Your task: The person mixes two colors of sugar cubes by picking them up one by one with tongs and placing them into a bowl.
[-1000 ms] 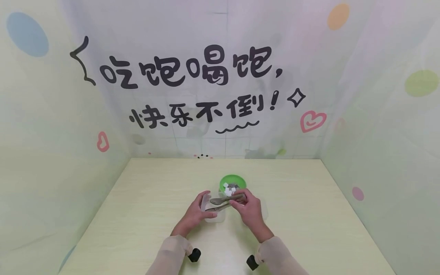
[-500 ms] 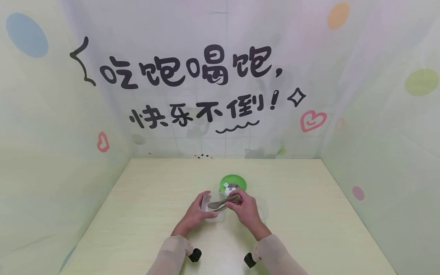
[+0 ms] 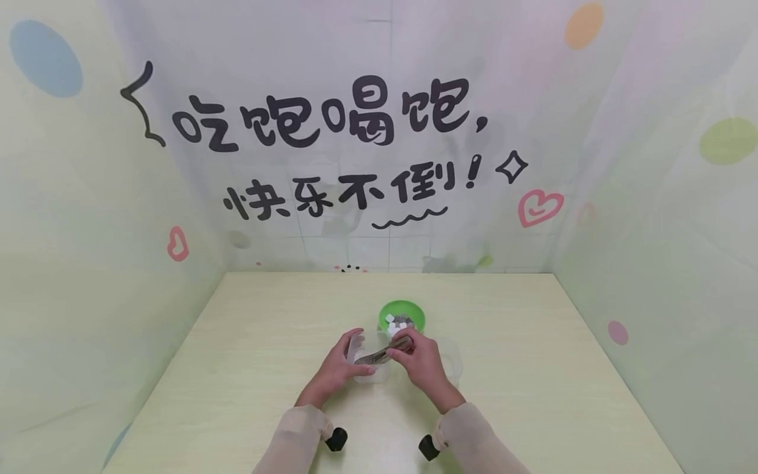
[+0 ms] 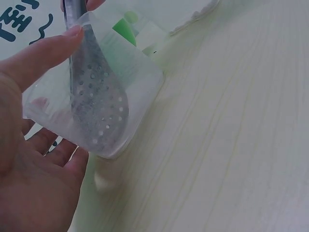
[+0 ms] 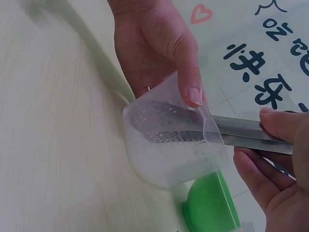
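My left hand [image 3: 334, 372] holds a clear plastic box [image 5: 169, 166] tilted, its thumb over the rim and fingers around the side. My right hand [image 3: 428, 362] pinches metal tongs [image 5: 241, 131] by their arms, thumb on one side and fingers on the other. The tongs' perforated heads [image 4: 101, 106] are inside the box and show through its wall. The two arms lie close together. Whether anything is between the heads cannot be made out. Just behind the box stands a green bowl [image 3: 393, 307] with white cubes [image 3: 389, 318] and grey cubes [image 3: 404, 320].
A clear, flat-looking plastic piece [image 3: 454, 361] lies on the pale wooden table [image 3: 266, 316], partly hidden by my right hand. A printed cloth wall [image 3: 379, 250] rises at the table's back edge, and similar walls stand on both sides.
The tongs' arms have come together from spread apart, and their heads have sunk lower in the box. My right hand has shifted slightly left. The left hand and bowl stay in place.
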The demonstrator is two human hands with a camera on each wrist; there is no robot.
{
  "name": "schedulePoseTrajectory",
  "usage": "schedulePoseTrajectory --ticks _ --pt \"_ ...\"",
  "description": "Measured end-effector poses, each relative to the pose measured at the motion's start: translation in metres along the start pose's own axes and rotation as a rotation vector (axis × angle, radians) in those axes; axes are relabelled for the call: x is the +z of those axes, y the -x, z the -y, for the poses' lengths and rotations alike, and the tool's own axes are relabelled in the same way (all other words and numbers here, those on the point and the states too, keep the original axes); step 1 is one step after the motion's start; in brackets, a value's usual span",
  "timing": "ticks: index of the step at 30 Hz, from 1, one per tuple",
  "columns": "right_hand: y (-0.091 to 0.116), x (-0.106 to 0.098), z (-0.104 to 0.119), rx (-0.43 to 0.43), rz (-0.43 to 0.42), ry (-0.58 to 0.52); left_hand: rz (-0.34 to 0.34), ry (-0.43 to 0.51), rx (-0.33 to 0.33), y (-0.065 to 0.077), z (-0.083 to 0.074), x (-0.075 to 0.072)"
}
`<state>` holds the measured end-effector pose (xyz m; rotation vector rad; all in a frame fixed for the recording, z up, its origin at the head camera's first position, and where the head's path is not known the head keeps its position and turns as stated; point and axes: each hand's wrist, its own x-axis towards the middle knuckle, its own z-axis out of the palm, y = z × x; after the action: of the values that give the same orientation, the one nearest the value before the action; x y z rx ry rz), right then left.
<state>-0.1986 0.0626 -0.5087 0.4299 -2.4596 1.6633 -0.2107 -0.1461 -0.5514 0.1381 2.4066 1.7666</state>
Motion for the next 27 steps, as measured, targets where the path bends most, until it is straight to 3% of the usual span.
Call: schedulePoseTrajectory --ticks 27 --pt "-0.003 -0.019 0.009 -0.067 -0.150 0.016 -0.002 0.025 0.025 -0.002 0.002 -0.001"
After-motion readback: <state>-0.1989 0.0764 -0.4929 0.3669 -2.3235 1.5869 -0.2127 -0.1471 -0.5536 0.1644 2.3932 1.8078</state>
